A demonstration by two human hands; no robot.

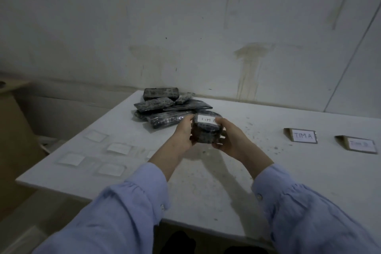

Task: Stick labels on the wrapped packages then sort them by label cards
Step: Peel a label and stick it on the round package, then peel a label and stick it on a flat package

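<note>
While we hold one dark wrapped package (206, 132) up over the middle of the white table (206, 181), our left hand (184, 132) grips its nine o'clock side and our right hand (228, 138) grips its three o'clock side. The fingers of both hands curl round it, so each is clamped on the package. A white label (207, 119) lies stuck on its top face; we read "TIM" and then a letter that our right thumb partly covers. At eleven o'clock from the held package, close behind it and near the wall, lies a pile of wrapped packages (165, 107), stacked loosely over one another. At eight to nine o'clock, loose labels (119, 148) lie flat on the table, apart from each other and too blurred for us to read. At three o'clock, well apart from our hands, a folded label card (303, 135) stands reading "TIM A", and just beyond it stands a second card (359, 144) whose writing is blurred. Light blue sleeves (132, 208) cover our forearms.
</note>
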